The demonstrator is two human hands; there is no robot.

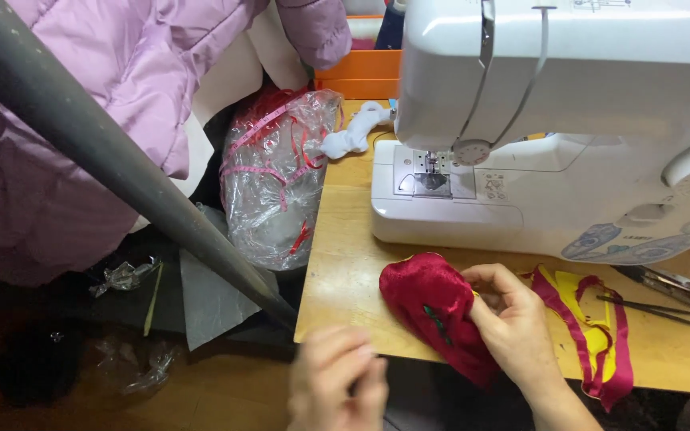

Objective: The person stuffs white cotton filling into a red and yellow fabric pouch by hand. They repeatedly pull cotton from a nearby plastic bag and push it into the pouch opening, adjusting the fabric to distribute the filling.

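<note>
At the table's near edge, our right hand (513, 319) had its fingers curled around a red satin pouch (433, 307), gripping it at its three o'clock side, while our left hand (337, 383), blurred and bunched loosely at seven o'clock from the pouch, showed nothing we could tell it held. At three o'clock lay red and yellow fabric strips (592, 331) and scissors (676, 287); at twelve o'clock stood the white sewing machine (569, 120) on the wooden table (345, 263), with a clear plastic bag (277, 183) at ten o'clock.
</note>
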